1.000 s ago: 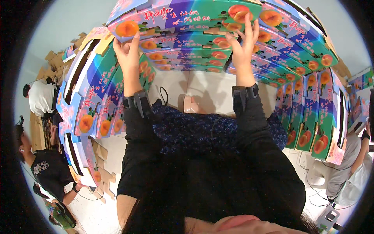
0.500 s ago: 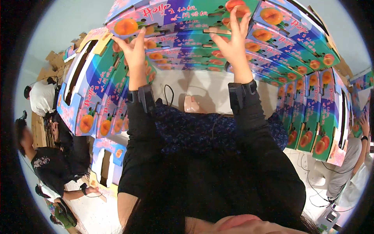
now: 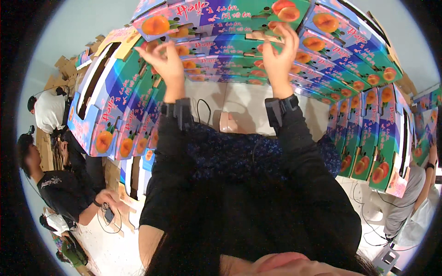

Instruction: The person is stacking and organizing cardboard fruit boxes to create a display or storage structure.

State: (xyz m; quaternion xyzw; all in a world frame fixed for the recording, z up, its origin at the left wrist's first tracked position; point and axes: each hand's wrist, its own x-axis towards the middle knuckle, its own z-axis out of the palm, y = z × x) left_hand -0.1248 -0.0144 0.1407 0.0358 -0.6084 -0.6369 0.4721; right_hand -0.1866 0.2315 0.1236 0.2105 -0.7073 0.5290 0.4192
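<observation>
Both my hands are raised in front of a stack of printed cardboard fruit cartons (image 3: 216,28), blue, pink and green with peach pictures. My left hand (image 3: 166,64) has its fingers spread and holds nothing. It is nearest the lower left of the top carton, and I cannot tell whether a fingertip touches it. With fingers apart and slightly bent, my right hand (image 3: 280,51) stands before the stack's right part, also with nothing visible in it. The upper carton rests tilted over several similar ones below. Each of my wrists carries a black strapped device.
More cartons stand stacked at the left (image 3: 113,99), right (image 3: 370,133) and upper right (image 3: 350,43). A small pinkish box (image 3: 227,122) and a black cable loop lie on the pale floor. At the left a person in black (image 3: 57,193) reaches out; another person's legs (image 3: 405,198) show at right.
My hands have drawn back a little from the top carton, the left one shifting right. At the left, the person in black has moved a hand, and a low carton there has shifted.
</observation>
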